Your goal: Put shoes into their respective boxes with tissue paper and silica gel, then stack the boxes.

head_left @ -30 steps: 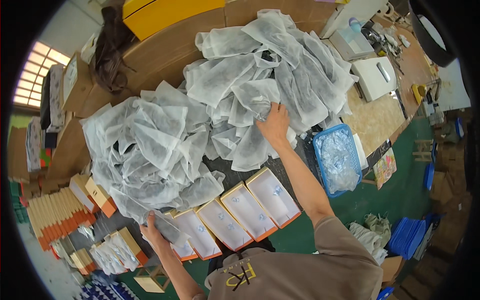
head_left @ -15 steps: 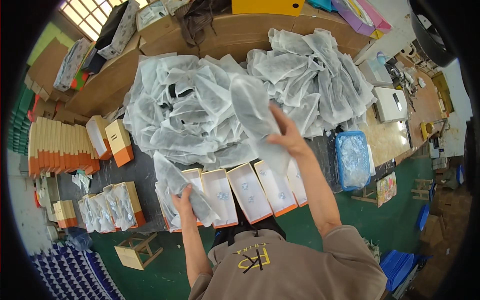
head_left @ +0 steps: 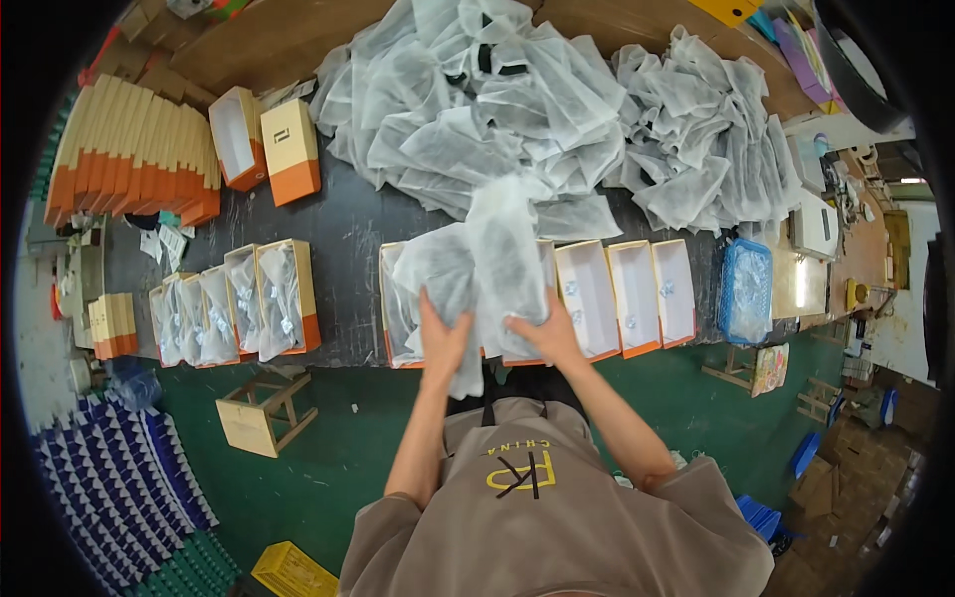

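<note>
My left hand and my right hand each grip a white fabric bag with a dark item inside, held together over the open orange-and-white boxes at the table's front edge. The bags hang above the leftmost box of that row. Behind them lies a large heap of the same white bags across the dark table.
Several filled boxes stand in a row to the left. Closed orange boxes are stacked at far left, two more behind. A blue basket sits right. A small wooden stool stands on the green floor.
The view swung left. My right hand pulled a bag from the pile down toward the boxes, and both hands came together on the bags at the front edge.
</note>
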A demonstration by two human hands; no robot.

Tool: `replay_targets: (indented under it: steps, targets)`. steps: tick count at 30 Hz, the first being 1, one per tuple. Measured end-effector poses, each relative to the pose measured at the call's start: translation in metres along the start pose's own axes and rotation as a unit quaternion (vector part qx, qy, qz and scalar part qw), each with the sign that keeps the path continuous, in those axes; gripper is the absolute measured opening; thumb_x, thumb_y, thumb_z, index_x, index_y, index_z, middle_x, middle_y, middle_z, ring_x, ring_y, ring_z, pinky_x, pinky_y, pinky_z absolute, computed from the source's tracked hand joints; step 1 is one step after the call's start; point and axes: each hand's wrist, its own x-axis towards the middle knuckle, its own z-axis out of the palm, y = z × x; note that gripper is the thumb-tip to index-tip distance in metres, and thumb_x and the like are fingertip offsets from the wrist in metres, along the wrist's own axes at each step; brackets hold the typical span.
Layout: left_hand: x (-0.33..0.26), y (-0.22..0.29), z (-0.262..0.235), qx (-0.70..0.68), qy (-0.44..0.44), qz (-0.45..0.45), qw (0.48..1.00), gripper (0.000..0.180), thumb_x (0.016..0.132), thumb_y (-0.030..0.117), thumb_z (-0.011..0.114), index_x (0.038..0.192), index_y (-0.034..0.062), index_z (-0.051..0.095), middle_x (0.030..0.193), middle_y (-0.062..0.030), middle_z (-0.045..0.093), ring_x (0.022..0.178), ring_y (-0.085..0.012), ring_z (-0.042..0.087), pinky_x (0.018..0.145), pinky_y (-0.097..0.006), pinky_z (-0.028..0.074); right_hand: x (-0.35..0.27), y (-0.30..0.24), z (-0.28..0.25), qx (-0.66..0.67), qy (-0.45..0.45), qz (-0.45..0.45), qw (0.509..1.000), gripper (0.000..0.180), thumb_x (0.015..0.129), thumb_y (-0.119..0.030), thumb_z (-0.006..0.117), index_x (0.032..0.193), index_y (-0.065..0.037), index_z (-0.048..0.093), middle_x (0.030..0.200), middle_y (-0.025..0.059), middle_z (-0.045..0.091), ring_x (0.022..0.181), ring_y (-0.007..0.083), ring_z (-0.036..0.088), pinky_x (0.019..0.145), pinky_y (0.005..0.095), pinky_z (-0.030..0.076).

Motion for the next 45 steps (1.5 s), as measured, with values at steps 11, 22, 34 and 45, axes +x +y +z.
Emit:
replay_targets:
  steps: [11, 22, 34, 45]
  targets:
    - [0.030, -0.059, 0.062, 0.487, -0.048, 0.128, 0.862, 0.071, 0.088, 0.025, 0.060, 0.148, -0.0073, 0.042, 0.166, -0.0190, 0.020, 0.152, -0.0412, 0.019, 0.115, -0.066, 0.025, -0.017, 0.087, 0.088, -0.503, -0.092, -0.138, 0.848, 0.069, 0.091, -0.033, 0.062, 0.140, 0.013, 0.049, 0.161, 0.0223, 0.030, 0.151, 0.0430, 0.021, 0.121, 0.0612, 0.018]
    - [0.068, 0.078, 0.088, 0.140, -0.082, 0.142, 0.976, 0.035, 0.085, 0.010, 0.068, 0.117, -0.0037, 0.061, 0.125, -0.0253, 0.057, 0.122, -0.0440, 0.051, 0.102, -0.051, 0.043, 0.220, 0.095, -0.134, -0.320, 0.161, 0.178, 0.917, 0.079, 0.072, -0.042, 0.082, 0.130, 0.004, 0.055, 0.138, 0.0237, 0.057, 0.128, 0.0379, 0.054, 0.106, 0.0504, 0.043]
    - [0.138, 0.056, 0.245, 0.221, -0.103, 0.103, 0.964, 0.031, 0.083, 0.012, 0.070, 0.110, -0.0029, 0.068, 0.100, -0.0241, 0.071, 0.096, -0.0408, 0.069, 0.088, -0.048, 0.054, 0.271, 0.134, -0.135, 0.185, 0.101, 0.276, 0.938, 0.059, 0.067, -0.024, 0.091, 0.118, -0.006, 0.069, 0.108, 0.0098, 0.073, 0.101, 0.0214, 0.068, 0.083, 0.0366, 0.055]
    - [0.036, 0.173, 0.261, -0.671, -0.140, -0.222, 0.694, 0.094, 0.093, 0.080, 0.038, 0.153, 0.0078, 0.039, 0.148, -0.0129, 0.051, 0.131, -0.0331, 0.052, 0.109, -0.048, 0.044, 0.048, 0.077, -0.230, 0.291, 0.059, 0.024, 0.955, 0.061, 0.086, -0.012, 0.075, 0.139, 0.002, 0.046, 0.126, 0.0124, 0.062, 0.114, 0.0208, 0.061, 0.097, 0.0366, 0.050]
